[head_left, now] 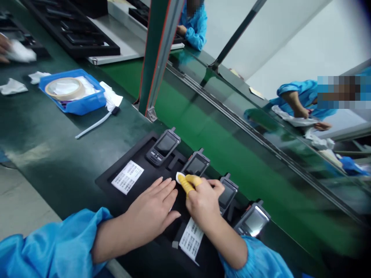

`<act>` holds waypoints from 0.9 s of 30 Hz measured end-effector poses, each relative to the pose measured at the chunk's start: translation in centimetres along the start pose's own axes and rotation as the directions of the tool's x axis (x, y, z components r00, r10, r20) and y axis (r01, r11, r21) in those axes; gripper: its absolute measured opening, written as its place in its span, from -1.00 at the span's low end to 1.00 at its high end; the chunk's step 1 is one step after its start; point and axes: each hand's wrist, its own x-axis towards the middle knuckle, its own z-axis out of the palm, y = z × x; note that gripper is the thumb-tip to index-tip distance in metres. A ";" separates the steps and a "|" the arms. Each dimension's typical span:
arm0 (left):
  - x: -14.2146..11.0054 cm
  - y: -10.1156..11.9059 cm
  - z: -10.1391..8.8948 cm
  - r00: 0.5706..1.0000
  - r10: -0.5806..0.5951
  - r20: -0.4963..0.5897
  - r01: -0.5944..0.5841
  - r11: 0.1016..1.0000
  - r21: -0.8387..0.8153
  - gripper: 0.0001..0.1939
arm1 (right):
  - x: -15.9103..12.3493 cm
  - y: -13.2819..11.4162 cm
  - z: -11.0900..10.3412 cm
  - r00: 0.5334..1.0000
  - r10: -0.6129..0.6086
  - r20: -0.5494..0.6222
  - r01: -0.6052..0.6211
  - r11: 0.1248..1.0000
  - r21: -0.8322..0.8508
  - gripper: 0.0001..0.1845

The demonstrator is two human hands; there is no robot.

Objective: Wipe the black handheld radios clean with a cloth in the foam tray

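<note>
Several grey handheld radios with screens and stub antennas lie in a row in a black foam tray [104, 178]. My left hand [153, 206] rests palm down over the tray, its fingers stretched out. Yellow finger covers are on fingers of my right hand [203, 195], which pinches a small white cloth [179, 177] at the lower end of the second radio [197, 164]. To its left is the first radio [164, 146]. The third radio [227, 195] is partly behind my right hand, and the fourth radio [253, 220] is beyond my wrist. A white barcode label sheet [127, 177] lies in the tray; a second label sheet [191, 239] is partly under my right forearm.
A blue bin [87, 106] holds a tape roll [64, 88] and white wipes. A white cable tie [94, 127] lies nearby. Another black tray [75, 34] is at the back left, by a co-worker's hand. A metal post [158, 58] rises behind; two co-workers sit beyond the green belt.
</note>
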 end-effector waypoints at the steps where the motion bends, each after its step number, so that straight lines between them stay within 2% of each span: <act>1: -0.2 -0.5 -0.5 1.000 -0.018 -0.022 0.018 1.000 0.020 -0.60 | 1.0 0.2 0.0 1.000 0.010 -0.010 -0.011 1.000 -0.019 -0.68; 5: -0.9 -3.4 -2.1 0.989 -0.138 -0.046 0.143 0.979 0.147 -0.58 | 5.9 1.1 1.4 0.999 0.019 -0.035 -0.023 0.992 -0.121 -0.70; 9: -1.2 -5.4 -1.8 0.981 -0.196 0.007 0.191 0.962 0.195 -0.51 | 9.3 1.5 3.8 0.999 0.027 -0.027 -0.031 0.984 -0.177 -0.70; 12: -1.3 -5.7 -1.2 0.979 -0.202 0.023 0.196 0.968 0.158 -0.49 | 9.3 0.4 4.8 1.000 0.005 -0.009 -0.006 0.986 -0.167 -0.70; 17: -1.5 -5.4 -0.7 0.973 -0.232 0.015 0.230 0.970 0.085 -0.49 | 8.1 -1.7 4.4 0.980 -0.197 0.037 0.198 0.979 -0.053 -0.73; 19: -1.5 -5.3 -0.7 0.970 -0.241 0.022 0.239 0.968 0.074 -0.49 | 8.8 -1.2 4.5 0.980 -0.198 0.032 0.200 0.976 -0.081 -0.73; 23: -1.5 -5.3 -0.8 0.966 -0.250 0.059 0.245 0.966 0.083 -0.49 | 10.4 -0.4 5.2 0.996 -0.091 -0.026 0.083 0.975 -0.204 -0.73; 27: -1.6 -5.2 -0.8 0.966 -0.250 0.071 0.245 0.967 0.067 -0.47 | 9.4 -2.2 5.1 0.979 -0.202 0.002 0.201 0.977 -0.073 -0.71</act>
